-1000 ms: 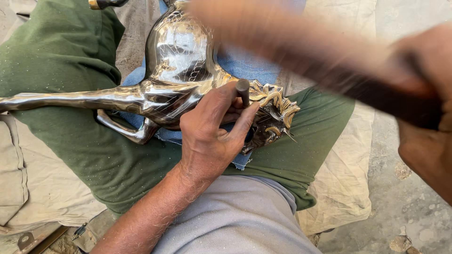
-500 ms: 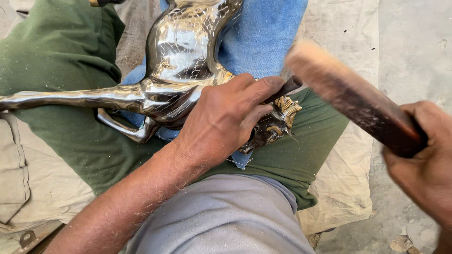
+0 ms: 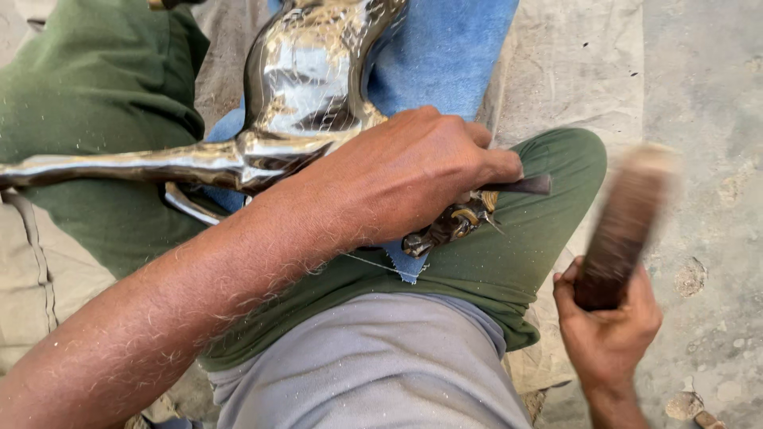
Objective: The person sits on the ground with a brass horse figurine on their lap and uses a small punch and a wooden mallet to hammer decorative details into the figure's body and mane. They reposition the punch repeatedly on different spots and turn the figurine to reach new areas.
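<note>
Your left hand (image 3: 405,179) fingers grip a dark punch (image 3: 524,185) against the shiny, mirror-bright metal figure (image 3: 306,79) on your lap, while your right hand (image 3: 608,326) clasps a blurred wooden mallet (image 3: 624,222)

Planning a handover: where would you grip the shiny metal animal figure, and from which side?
Grip the long slim leg stretching out to the picture's left, coming from above. It is bare and narrow enough to wrap. The left hand covers the head end, and the body looks broad and slick.

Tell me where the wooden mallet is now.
In the head view, the mallet is at the right, gripped by the right hand, above the concrete floor.
</note>
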Demonstrator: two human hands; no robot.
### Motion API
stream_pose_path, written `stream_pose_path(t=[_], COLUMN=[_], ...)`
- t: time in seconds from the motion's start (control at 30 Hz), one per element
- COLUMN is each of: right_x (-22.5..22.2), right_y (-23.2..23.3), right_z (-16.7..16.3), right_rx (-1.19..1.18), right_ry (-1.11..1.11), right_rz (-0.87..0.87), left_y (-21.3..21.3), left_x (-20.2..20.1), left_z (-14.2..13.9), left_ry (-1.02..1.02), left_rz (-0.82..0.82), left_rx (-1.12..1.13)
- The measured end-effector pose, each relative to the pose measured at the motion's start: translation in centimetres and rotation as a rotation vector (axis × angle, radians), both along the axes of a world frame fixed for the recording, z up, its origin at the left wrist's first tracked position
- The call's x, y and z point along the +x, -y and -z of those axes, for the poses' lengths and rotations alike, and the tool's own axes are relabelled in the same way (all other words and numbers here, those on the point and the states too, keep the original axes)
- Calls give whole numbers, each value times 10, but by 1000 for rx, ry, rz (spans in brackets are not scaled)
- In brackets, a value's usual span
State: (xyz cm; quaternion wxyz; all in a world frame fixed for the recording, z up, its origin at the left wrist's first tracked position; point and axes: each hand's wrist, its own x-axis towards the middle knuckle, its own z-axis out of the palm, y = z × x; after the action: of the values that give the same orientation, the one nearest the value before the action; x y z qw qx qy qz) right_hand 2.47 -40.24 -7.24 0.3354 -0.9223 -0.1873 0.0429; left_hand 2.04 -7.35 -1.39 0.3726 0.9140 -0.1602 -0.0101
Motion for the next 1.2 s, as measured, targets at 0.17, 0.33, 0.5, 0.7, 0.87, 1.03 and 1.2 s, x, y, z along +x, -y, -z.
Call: stream_pose_path(t=[0.17, 0.33, 0.5, 0.7, 0.87, 1.03, 1.2], right_x=[-30, -29, 22, 68, 90, 102, 110], right_y=[2, 4, 6, -5, -20, -32, -30], right_z=[24, 18, -24, -56, -81, -103, -98], right_rx=[208, 623, 604, 207, -430, -633, -575], right_ry=[-227, -368, -315, -545, -43, 47, -60], right_rz=[144, 212, 80, -54, -298, -410, -261], left_y=[3, 1, 13, 31, 35, 35, 35], left_x=[8, -20, -53, -60, -64, -65, -65], left_z=[-10, -16, 6, 25, 25, 23, 23], left_ry=[-16, -95, 92, 127, 192, 190, 196], left_rz=[123, -147, -488, -669, -689, -677, -704], left_rx=[67, -154, -248, -380, -271, -228, -289])
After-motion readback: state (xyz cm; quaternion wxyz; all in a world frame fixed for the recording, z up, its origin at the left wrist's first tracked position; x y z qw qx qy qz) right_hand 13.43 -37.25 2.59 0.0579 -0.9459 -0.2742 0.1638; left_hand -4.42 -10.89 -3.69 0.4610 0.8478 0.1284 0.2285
